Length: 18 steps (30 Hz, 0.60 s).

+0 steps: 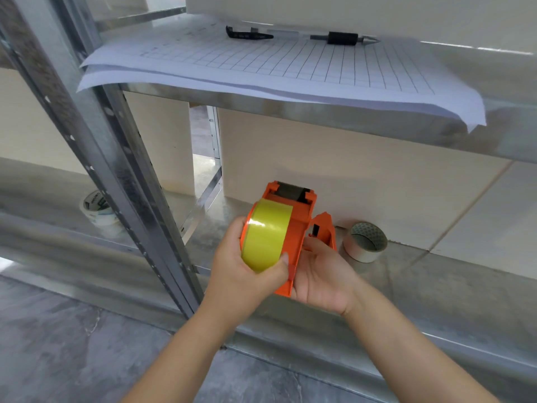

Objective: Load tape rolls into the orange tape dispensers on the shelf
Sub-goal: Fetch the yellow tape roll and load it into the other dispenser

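Metal shelf [436, 286] against pale tiled wall, yellow tape roll [266, 235] at frame centre gripped by closed left hand [241, 274], orange tape dispenser [293, 228] clasped by right hand [322, 274], gridded paper [261, 62] laid on upper shelf, grey floor [72, 344] seen lower left.

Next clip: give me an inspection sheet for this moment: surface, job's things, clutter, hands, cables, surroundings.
Surface: metal lower shelf, bare, scuffed.
Job's things: orange tape dispenser held above the shelf; yellow tape roll against its side; second orange dispenser behind; white tape roll on shelf; another roll left of the upright.
Clutter: gridded paper sheets, pen, black clip on upper shelf.
Hands: left hand grips the yellow roll; right hand holds the dispenser.
Cables: nothing seen.
Surroundings: pale wall, grey floor.
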Each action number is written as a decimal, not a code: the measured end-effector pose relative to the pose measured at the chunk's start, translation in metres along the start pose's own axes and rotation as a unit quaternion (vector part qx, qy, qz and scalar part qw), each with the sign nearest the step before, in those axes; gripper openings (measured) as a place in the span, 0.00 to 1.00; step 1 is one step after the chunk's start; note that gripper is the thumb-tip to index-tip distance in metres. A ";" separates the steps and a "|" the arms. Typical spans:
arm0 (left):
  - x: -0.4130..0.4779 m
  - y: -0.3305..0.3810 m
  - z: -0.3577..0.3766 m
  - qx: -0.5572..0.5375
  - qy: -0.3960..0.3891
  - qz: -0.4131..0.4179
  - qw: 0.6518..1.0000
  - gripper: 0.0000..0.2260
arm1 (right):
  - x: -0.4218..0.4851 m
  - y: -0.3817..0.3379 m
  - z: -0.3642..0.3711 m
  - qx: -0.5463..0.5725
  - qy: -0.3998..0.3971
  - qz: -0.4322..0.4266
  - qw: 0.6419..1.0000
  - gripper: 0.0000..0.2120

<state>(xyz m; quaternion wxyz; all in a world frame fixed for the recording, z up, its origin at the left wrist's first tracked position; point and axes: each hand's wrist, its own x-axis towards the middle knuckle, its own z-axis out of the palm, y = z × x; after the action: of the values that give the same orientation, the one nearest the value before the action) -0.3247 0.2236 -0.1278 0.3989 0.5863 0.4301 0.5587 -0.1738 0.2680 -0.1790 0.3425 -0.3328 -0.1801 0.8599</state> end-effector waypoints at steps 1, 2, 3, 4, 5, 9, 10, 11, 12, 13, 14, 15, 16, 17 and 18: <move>0.001 -0.005 0.000 -0.005 0.013 -0.003 1.000 0.16 | 0.000 0.004 0.002 0.013 -0.002 -0.016 1.000 0.25; 0.002 -0.010 0.000 -0.011 0.026 -0.010 1.000 0.17 | 0.001 0.007 0.004 0.027 -0.003 -0.030 0.999 0.25; 0.003 -0.016 0.000 -0.014 0.037 -0.019 0.999 0.17 | 0.003 0.009 0.006 0.035 0.000 -0.041 0.999 0.25; 0.004 -0.021 0.000 -0.012 0.043 -0.027 0.999 0.17 | 0.006 0.012 0.007 0.030 0.007 -0.050 0.998 0.26; 0.004 -0.026 0.000 -0.003 0.046 -0.035 0.998 0.17 | 0.008 0.014 0.009 0.016 0.021 -0.057 0.998 0.25; 0.005 -0.040 -0.003 0.085 0.043 -0.087 0.992 0.15 | 0.020 0.025 0.007 -0.037 0.081 -0.089 0.992 0.17; 0.006 -0.044 -0.006 0.113 0.035 -0.102 0.988 0.15 | 0.023 0.027 0.005 -0.046 0.088 -0.098 0.990 0.14; 0.008 -0.048 -0.008 0.137 0.025 -0.116 0.983 0.15 | 0.026 0.029 0.004 -0.057 0.097 -0.103 0.988 0.11; 0.009 -0.053 -0.011 0.156 0.017 -0.129 0.979 0.15 | 0.029 0.030 0.003 -0.069 0.108 -0.105 0.986 0.11; 0.011 -0.058 -0.013 0.170 0.013 -0.140 0.975 0.16 | 0.032 0.031 0.003 -0.080 0.119 -0.105 0.984 0.11; 0.011 -0.062 -0.015 0.182 0.013 -0.150 0.972 0.18 | 0.036 0.031 0.003 -0.091 0.132 -0.104 0.982 0.12; 0.012 -0.068 -0.017 0.188 0.015 -0.160 0.969 0.20 | 0.040 0.031 0.003 -0.104 0.146 -0.104 0.978 0.13; 0.013 -0.073 -0.019 0.188 0.018 -0.170 0.967 0.23 | 0.044 0.031 0.003 -0.124 0.160 -0.107 0.973 0.14; 0.014 -0.079 -0.020 0.183 0.020 -0.180 0.966 0.25 | 0.048 0.030 0.002 -0.148 0.175 -0.111 0.967 0.13; 0.015 -0.084 -0.022 0.176 0.019 -0.191 0.966 0.26 | 0.052 0.029 0.002 -0.170 0.190 -0.115 0.960 0.11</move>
<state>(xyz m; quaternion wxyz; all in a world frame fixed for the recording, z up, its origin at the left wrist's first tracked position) -0.3517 0.2637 -0.2019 0.3805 0.5434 0.6329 0.3992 -0.2176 0.2842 -0.2165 0.4055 -0.5205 -0.2922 0.6923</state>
